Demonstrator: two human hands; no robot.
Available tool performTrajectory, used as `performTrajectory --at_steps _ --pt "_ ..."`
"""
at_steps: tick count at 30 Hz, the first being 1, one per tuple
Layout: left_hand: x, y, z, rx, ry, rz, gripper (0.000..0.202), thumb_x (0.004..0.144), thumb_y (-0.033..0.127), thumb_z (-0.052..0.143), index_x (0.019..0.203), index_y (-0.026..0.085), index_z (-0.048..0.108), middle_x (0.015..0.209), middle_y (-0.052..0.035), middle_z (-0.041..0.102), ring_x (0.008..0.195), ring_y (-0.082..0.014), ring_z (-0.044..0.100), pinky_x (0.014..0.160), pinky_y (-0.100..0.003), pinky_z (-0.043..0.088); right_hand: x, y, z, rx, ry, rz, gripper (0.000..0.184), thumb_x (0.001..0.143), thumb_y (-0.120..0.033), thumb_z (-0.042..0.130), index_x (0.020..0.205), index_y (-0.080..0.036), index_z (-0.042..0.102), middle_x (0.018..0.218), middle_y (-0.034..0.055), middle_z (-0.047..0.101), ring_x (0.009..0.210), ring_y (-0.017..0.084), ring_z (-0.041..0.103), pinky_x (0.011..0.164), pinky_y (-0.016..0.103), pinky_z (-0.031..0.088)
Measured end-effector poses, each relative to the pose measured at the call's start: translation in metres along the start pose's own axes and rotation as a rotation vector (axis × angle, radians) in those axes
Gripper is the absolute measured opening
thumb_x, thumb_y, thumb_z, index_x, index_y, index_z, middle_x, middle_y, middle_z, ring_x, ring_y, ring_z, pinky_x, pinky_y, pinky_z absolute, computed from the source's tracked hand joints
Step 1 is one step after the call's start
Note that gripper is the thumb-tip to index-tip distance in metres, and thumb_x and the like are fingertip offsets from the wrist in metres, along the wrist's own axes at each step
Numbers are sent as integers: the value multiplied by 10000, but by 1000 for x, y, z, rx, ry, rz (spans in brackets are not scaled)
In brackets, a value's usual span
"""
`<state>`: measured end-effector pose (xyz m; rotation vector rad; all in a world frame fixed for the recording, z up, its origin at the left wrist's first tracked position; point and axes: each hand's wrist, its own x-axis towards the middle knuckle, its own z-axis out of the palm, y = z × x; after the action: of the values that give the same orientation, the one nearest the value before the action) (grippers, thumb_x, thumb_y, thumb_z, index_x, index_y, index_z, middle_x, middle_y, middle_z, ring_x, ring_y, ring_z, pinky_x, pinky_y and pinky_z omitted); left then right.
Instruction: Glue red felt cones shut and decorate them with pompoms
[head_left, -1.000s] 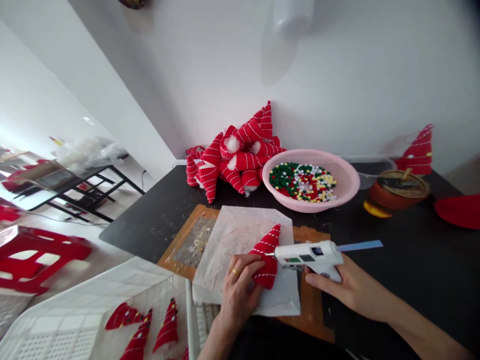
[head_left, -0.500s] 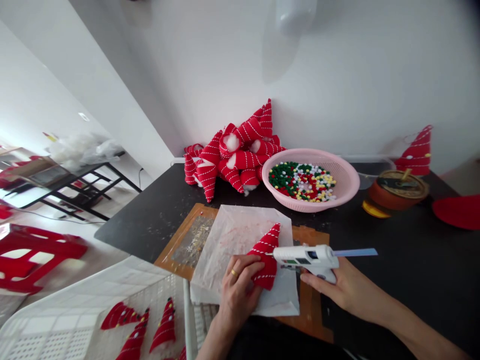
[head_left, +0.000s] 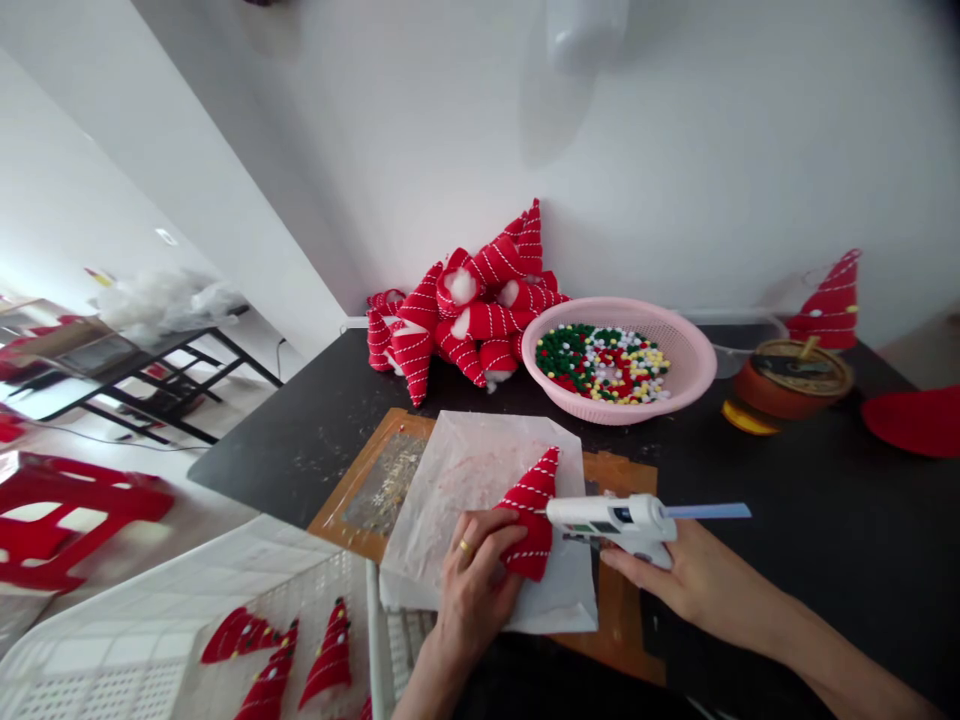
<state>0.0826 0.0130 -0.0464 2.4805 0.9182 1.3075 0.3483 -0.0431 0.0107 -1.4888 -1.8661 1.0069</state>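
My left hand (head_left: pixel 474 578) grips a red cone with white stitched stripes (head_left: pixel 532 510), pinning it on a sheet of white paper (head_left: pixel 465 480). My right hand (head_left: pixel 686 580) is wrapped round a white glue gun (head_left: pixel 611 518) with a pale blue glue stick at its back; the nozzle touches the cone's side. The paper lies on a brown board (head_left: pixel 375 480) on the black table (head_left: pixel 787 500).
A heap of red striped cones (head_left: pixel 465 310) leans on the wall. A pink basket (head_left: pixel 686 350) holds small coloured pompoms. A brown pot (head_left: pixel 795 375), one standing cone (head_left: pixel 829 300) and a red lid (head_left: pixel 911 420) are at right. A white crate (head_left: pixel 187 640) with finished cones sits lower left.
The glue gun has dropped a little lower and its nozzle has slid slightly down the cone's side. My left hand keeps its hold on the cone.
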Motion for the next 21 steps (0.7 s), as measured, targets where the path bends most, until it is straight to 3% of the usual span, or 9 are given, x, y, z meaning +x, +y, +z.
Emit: performTrajectory --at_steps 7,10,15,17,21 --pt "3 1 0 16 -44 -47 178 905 133 621 1064 208 643 1294 -123 673 1034 -231 629 876 -378 541 0 -3 -2 30 -19 5 226 989 -358 566 1138 -247 693 1097 61 744 1109 300 669 961 400 533" --pt "4 1 0 10 -67 -60 160 900 136 619 1044 206 618 1299 -130 678 1029 -237 626 880 -392 540 0 -6 -3 94 -21 -2 223 991 -351 575 1163 -254 677 1107 48 743 1052 266 686 943 368 531" --pt "3 1 0 -14 -71 -75 159 893 131 613 1030 211 604 1247 -114 701 1027 -239 631 881 -395 539 -1 -4 -2 180 24 51 199 964 -402 621 1049 -237 696 1027 45 748 969 257 685 893 350 536" --pt "3 1 0 -21 -66 -74 159 893 131 615 1030 212 605 1235 -111 703 1024 -234 639 878 -387 541 -1 -2 -1 221 32 88 216 950 -415 634 1044 -233 700 999 46 748 936 254 677 829 339 544" --pt "2 1 0 -19 -47 -60 170 886 129 623 1033 213 609 1192 -103 713 1006 -226 648 874 -374 542 1 1 1 339 24 175 249 921 -450 648 906 -204 680 746 16 696 705 202 630 655 305 512"
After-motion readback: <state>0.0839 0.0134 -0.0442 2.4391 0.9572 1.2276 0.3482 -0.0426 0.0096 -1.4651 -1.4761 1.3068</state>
